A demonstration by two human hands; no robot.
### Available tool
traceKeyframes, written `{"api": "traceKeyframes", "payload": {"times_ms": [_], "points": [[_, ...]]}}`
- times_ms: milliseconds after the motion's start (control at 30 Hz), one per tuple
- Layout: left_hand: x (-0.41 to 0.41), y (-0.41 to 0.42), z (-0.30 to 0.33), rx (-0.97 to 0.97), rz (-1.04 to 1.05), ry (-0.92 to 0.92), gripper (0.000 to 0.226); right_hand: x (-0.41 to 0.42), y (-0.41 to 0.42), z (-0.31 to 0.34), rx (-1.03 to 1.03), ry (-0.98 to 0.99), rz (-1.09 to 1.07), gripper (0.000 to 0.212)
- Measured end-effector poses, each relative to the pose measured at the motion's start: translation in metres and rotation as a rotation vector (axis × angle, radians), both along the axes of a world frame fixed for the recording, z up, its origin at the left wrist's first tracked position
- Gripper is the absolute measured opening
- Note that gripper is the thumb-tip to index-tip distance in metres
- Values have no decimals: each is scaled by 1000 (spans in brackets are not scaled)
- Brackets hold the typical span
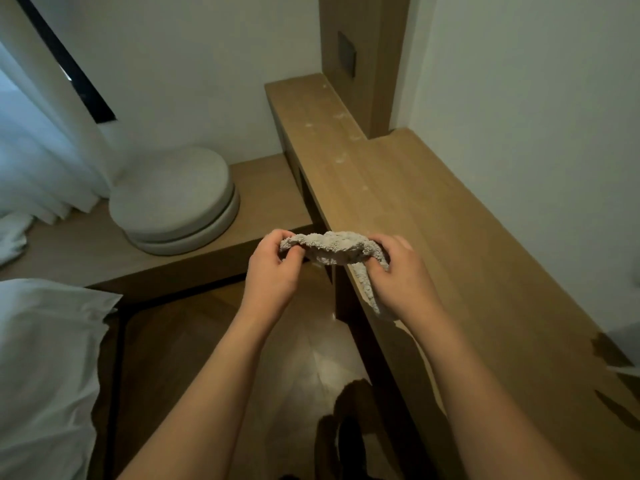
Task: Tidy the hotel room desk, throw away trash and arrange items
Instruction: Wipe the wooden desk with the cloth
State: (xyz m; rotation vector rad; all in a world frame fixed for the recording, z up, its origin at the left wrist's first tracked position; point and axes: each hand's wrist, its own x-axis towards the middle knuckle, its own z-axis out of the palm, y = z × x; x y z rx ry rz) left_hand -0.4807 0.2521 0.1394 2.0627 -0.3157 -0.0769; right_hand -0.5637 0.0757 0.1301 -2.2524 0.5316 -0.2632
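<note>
A small grey fluffy cloth (334, 249) is stretched between both hands, just over the near left edge of the long wooden desk (450, 244). My left hand (273, 265) pinches its left end with curled fingers. My right hand (398, 271) grips its right end, and a strip of cloth hangs down below that hand. The desk top shows several pale smudges (341, 157) toward its far end.
A lower wooden bench (263, 188) to the left carries two stacked round grey cushions (173, 199). White curtains (38, 140) hang at the far left. A white pillow (45, 368) lies at the bottom left. White paper (625, 344) sits at the desk's right edge.
</note>
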Motion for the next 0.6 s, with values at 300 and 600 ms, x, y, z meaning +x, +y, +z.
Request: {"api": "traceKeyframes", "payload": {"times_ms": [300,600], "points": [[122,-6,1,-108,68,25,17,133,-9,3,9,9,88,31],[294,9,12,-185,16,42,19,302,11,7,30,31,144,32]]}}
